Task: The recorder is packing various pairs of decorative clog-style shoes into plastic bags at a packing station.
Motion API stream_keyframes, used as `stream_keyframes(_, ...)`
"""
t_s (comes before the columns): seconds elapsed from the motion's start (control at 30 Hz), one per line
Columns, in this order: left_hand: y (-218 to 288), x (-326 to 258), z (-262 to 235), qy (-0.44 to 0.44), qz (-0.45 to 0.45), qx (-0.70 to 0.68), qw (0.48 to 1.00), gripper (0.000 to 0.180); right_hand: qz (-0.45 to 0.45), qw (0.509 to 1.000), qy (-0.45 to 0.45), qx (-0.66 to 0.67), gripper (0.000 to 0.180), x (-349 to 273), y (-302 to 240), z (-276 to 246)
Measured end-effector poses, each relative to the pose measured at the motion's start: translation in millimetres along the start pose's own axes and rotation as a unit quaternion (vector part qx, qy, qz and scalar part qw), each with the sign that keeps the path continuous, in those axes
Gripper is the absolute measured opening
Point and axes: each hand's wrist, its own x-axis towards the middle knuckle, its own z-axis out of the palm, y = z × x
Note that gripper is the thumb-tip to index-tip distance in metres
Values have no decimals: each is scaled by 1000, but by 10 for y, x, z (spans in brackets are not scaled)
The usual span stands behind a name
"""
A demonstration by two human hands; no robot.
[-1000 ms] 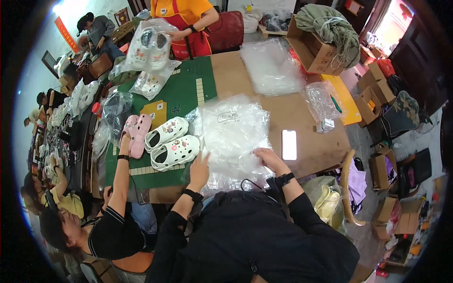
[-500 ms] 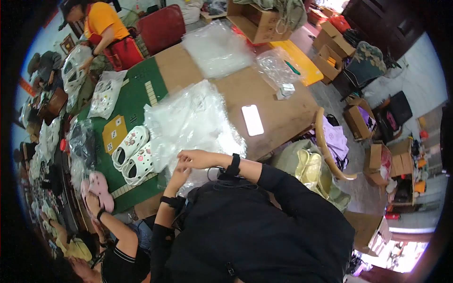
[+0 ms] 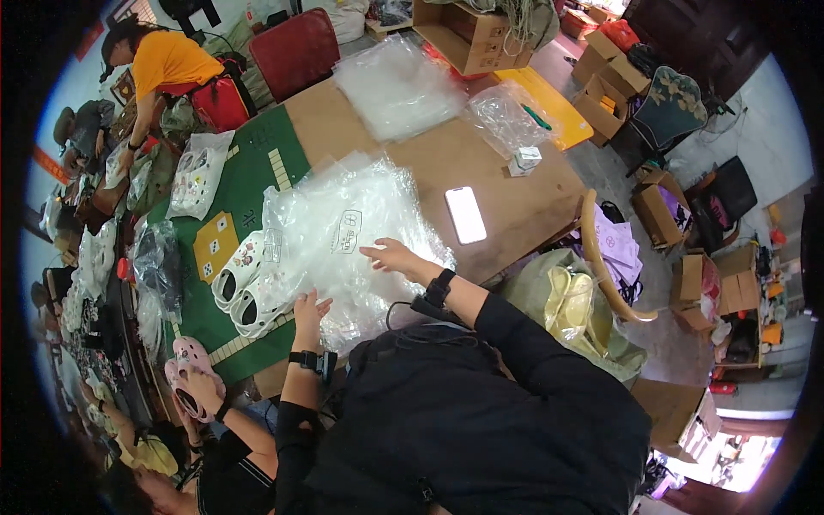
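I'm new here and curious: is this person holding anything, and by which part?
Nothing appears held: the left hand and right hand are open at the plastic bags; whether they touch cannot be told.

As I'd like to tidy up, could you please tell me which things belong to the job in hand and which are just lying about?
Seemingly part of the job:
clear plastic bags, below the left hand and right hand
white clogs beside them

Seemingly lying about:
phone
small box

Head-height fisheye view, steeply downward
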Motion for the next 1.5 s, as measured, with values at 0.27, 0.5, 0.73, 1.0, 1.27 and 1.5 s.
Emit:
stream_keyframes(0.27, 293, 38, 280, -46, 21, -82, 995, 59, -10, 966, -191, 176, 26, -75, -36, 138)
stream_keyframes(0.5, 582, -459, 627, -23, 225, 113, 968, 87, -221, 958, -87, 159, 38, -333, -353, 256)
stream_keyframes(0.73, 339, -498, 619, -135, 246, 308, 909, 101, -116, 971, -207, 40, 38, -174, -26, 415)
stream_keyframes(1.0, 31, -153, 307, 89, 312, 452, 831, 21, -283, 829, -214, -432, 46, -10, 253, 441)
stream_keyframes(1.27, -10, -124, 277, 57, 247, 185, 949, 20, -150, 766, -275, -561, 58, 86, 815, 184)
stream_keyframes(1.5, 49, -206, 314, 75, 300, 431, 848, 22, -101, 795, -294, -522, 70, 237, 926, 216)
